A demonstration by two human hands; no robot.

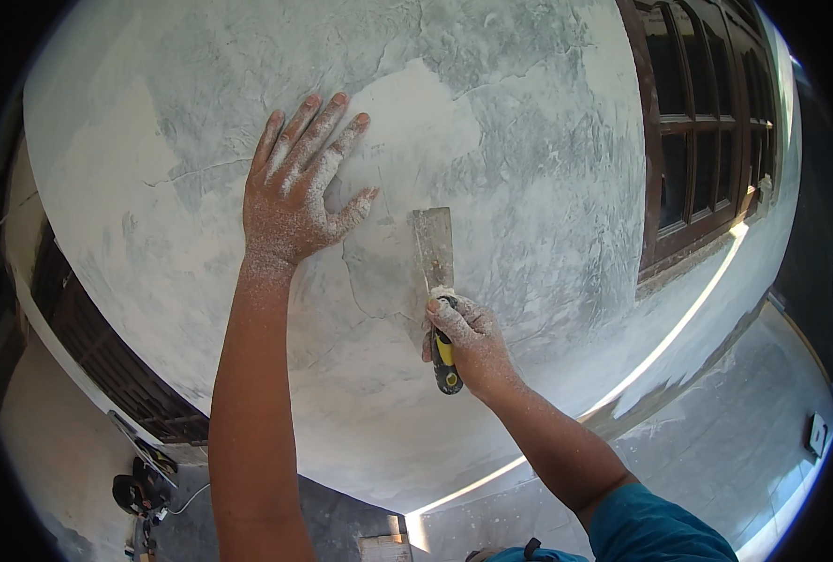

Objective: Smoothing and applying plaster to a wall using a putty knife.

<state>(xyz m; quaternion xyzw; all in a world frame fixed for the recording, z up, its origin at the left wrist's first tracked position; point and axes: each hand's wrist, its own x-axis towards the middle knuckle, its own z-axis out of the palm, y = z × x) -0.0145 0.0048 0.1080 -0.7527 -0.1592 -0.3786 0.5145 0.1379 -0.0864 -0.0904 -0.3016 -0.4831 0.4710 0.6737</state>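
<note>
A patchy white and grey plastered wall with thin cracks fills most of the head view. My left hand, dusted with white powder, lies against it with the fingers stretched out and the thumb apart. Lower and to the right, my right hand is closed round the black and yellow handle of a putty knife. The knife's flat metal blade points up, close to the wall; whether it touches cannot be told. White dust covers the right fingers too.
At the upper right is a brown-framed window with dark panes. A dark slatted panel stands at the left. Black equipment with a cable sits at the lower left. Grey tiled floor runs below the wall, with a small white object at the right.
</note>
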